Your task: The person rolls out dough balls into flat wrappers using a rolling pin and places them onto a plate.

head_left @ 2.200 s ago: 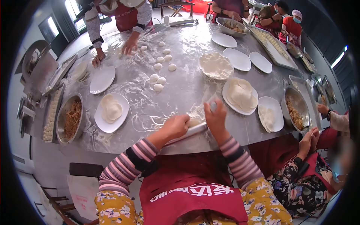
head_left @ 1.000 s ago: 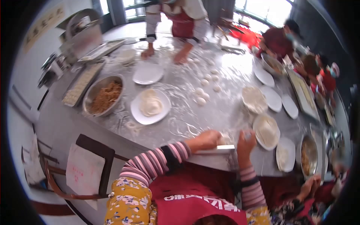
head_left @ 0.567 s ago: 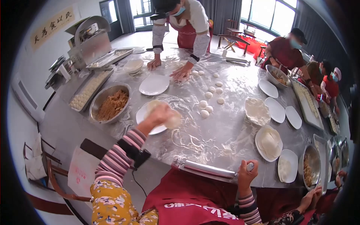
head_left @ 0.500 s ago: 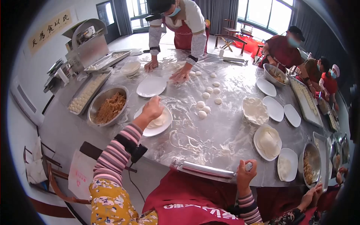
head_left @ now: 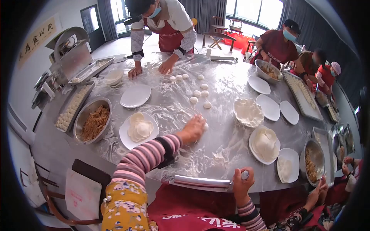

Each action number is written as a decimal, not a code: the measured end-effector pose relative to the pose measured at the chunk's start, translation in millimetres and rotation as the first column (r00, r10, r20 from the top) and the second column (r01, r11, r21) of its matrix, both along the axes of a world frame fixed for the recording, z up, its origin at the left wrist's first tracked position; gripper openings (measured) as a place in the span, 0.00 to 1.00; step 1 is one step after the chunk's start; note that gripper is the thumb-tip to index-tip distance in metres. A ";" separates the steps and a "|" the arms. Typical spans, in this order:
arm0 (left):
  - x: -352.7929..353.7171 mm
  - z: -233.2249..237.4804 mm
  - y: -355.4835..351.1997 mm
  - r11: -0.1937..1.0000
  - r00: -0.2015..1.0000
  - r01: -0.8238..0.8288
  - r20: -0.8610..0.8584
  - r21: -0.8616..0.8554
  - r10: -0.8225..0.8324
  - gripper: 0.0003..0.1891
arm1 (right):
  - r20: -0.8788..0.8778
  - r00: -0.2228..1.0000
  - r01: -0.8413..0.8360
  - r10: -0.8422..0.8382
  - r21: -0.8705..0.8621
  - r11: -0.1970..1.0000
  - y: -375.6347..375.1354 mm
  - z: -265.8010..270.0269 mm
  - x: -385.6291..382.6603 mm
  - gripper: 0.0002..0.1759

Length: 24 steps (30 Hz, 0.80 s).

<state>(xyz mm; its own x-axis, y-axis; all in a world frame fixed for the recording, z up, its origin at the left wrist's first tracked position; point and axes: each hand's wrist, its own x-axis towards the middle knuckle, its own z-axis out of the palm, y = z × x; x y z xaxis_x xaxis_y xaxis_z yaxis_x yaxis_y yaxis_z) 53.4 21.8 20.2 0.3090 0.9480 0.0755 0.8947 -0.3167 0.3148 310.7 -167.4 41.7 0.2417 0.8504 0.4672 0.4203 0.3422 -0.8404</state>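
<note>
- Fingers of the left hand (head_left: pixel 192 129), head view: bent down over the floured surface (head_left: pixel 227 140); cannot tell whether they pinch anything.
- White dough ball (head_left: pixel 206 126) shows at the right edge of those fingers, mostly hidden by them.
- Right hand (head_left: pixel 243 181): fingers wrapped around one end of the rolling pin, pressed closed on it.
- Rolling pin (head_left: pixel 202 181) lies along the near edge of the surface, roughly crosswise, its metal barrel reaching left from the right hand.
- More dough balls (head_left: pixel 197 93) sit beyond the left hand, a loose group trailing toward the far side.
- Left of the left hand: plate (head_left: pixel 124 134) with overlapping wrappers (head_left: pixel 140 130). Farther left, filling (head_left: pixel 95 122) in a steel bowl (head_left: pixel 78 129).
- Right of the left hand: flour (head_left: pixel 248 111) in a round dish. Nearer, a stack of wrappers on a plate; beside it, an oval plate (head_left: pixel 295 158) with a few more.
- Across the surface, a co-worker's two hands (head_left: pixel 167 67) rest on it, apart from each other, near the farthest dough balls.
</note>
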 end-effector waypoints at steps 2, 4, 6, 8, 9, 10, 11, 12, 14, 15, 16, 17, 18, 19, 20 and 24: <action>7.0 17.5 -28.0 0.993 0.994 0.107 0.025 -0.049 -0.106 0.29 | 0.006 1.000 0.008 -0.008 -0.009 1.000 3.5 2.0 -1.9 0.12; 7.1 15.8 -56.9 0.964 0.939 0.261 0.247 -0.051 -0.241 0.26 | 0.020 0.999 0.031 -0.030 -0.046 0.998 2.2 5.7 -2.9 0.12; -0.1 25.6 -66.3 0.990 0.937 0.141 0.325 -0.012 -0.129 0.24 | 0.103 0.994 0.018 -0.025 0.067 0.998 6.2 11.1 -3.8 0.12; -7.0 35.4 -69.2 0.999 0.920 0.010 0.390 0.041 -0.026 0.22 | 0.046 0.999 0.001 -0.004 0.048 0.999 3.4 9.0 -3.8 0.12; -8.3 39.2 -70.8 0.997 0.957 -0.041 0.284 -0.058 0.056 0.18 | -0.003 0.999 -0.032 0.032 0.055 0.998 3.7 9.4 -3.7 0.12; -7.0 41.6 -73.2 0.983 0.977 -0.106 0.170 -0.148 0.131 0.16 | -0.006 1.000 -0.029 0.030 0.088 0.996 3.7 11.2 -4.8 0.12; -2.6 42.1 -76.2 0.984 0.977 -0.098 0.172 -0.149 0.123 0.16 | -0.004 1.000 -0.022 0.023 0.087 0.996 4.1 11.2 -4.7 0.12; 3.4 42.5 -79.8 0.993 0.978 -0.094 0.179 -0.071 0.106 0.15 | -0.020 0.999 -0.028 0.030 0.093 0.995 4.8 9.6 -4.8 0.12; 11.4 44.0 -86.0 0.997 0.980 -0.080 0.185 -0.001 0.079 0.14 | -0.034 0.999 -0.024 0.027 0.092 0.995 3.5 8.8 -5.3 0.12; 16.0 48.0 -88.6 0.996 0.970 -0.083 0.226 -0.045 0.091 0.14 | -0.039 0.999 -0.035 0.038 0.081 0.996 2.2 9.4 -4.9 0.12; 21.2 51.9 -91.0 0.993 0.958 -0.086 0.267 -0.085 0.106 0.13 | -0.042 0.998 -0.047 0.050 0.074 0.996 1.6 9.9 -3.7 0.12; 26.4 54.7 -96.8 0.993 0.956 -0.080 0.275 -0.085 0.100 0.13 | -0.034 0.998 -0.042 0.045 0.074 0.996 2.1 9.3 -2.4 0.12; 30.8 56.2 -106.3 0.987 0.939 0.002 0.341 -0.163 0.054 0.13 | -0.042 0.998 -0.040 0.043 0.071 0.997 3.1 7.9 -2.2 0.12; 34.4 55.0 -115.0 0.968 0.914 0.088 0.405 -0.233 0.014 0.13 | -0.052 0.998 -0.039 0.042 0.068 0.997 4.1 8.4 -3.6 0.12; 39.6 51.0 -122.8 0.956 0.887 0.115 0.462 -0.269 0.023 0.10 | -0.052 0.998 -0.036 0.039 0.068 0.997 8.3 12.5 -6.3 0.12; 54.4 42.3 -126.2 0.924 0.845 0.190 0.534 -0.332 0.018 0.08 | 0.114 0.993 0.007 -0.038 0.262 0.965 56.8 25.2 -22.5 0.12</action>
<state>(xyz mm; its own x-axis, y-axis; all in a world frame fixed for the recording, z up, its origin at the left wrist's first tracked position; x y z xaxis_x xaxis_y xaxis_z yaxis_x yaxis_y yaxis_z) 107.8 -104.4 62.4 0.4035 0.9105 -0.0907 0.5386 -0.1562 0.8280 288.2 -110.5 66.9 0.1902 0.6906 0.6978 0.5203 0.5318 -0.6682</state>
